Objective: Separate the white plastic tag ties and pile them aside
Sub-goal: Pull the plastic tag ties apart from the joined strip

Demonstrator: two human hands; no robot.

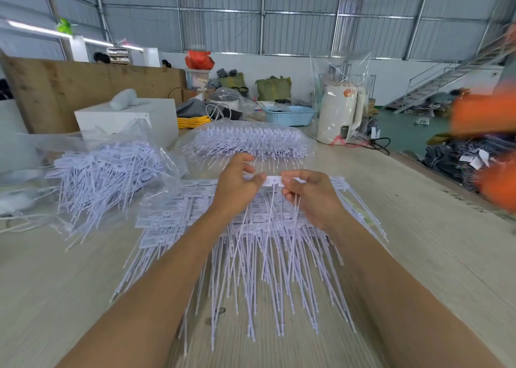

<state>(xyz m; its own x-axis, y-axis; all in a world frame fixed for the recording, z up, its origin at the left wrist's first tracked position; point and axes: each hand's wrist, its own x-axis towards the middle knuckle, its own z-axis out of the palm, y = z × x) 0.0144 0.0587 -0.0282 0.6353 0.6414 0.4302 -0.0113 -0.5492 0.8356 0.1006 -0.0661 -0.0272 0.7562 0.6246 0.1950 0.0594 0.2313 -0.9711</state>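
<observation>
A strip of joined white plastic tag ties (273,182) is held above the table, long tails hanging toward me. My left hand (237,186) pinches its left end and my right hand (308,193) pinches the tags just right of the middle. Under my hands lies a layered stack of joined tag tie strips (178,214), tails fanned toward the near edge. A loose heap of separated tag ties (109,172) sits on an open clear bag at the left.
A clear bag full of tag ties (251,138) lies beyond my hands. A white box (125,116), a bagged white kettle (339,113) and a blue basket (290,115) stand further back. The wooden table's (405,228) edge runs along the right, with blurred orange shapes (480,113).
</observation>
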